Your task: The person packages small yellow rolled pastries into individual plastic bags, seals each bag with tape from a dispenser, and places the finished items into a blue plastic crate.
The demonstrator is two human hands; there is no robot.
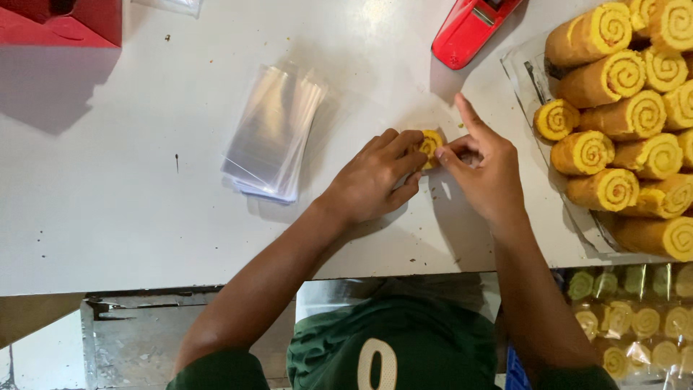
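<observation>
Near the white table's (pixel 108 217) front edge, left hand (pixel 375 177) and right hand (pixel 487 173) are both pinching one yellow roll slice (pixel 432 144), best gripped lightly, beside clear sleeves (pixel 271 133).

We see both bare forearms reaching forward, hands meeting at centre. Our left hand (pixel 372 177) lies knuckles-up, fingers curled. Our right hand (pixel 485 167) pinches, its index finger pointing forward.

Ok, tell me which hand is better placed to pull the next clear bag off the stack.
Probably the left hand: the stack of clear bags lies just beyond it on the white table. The right hand sits on the far side, nearer the pile of yellow rolls. Both hands touch the roll slice.
</observation>
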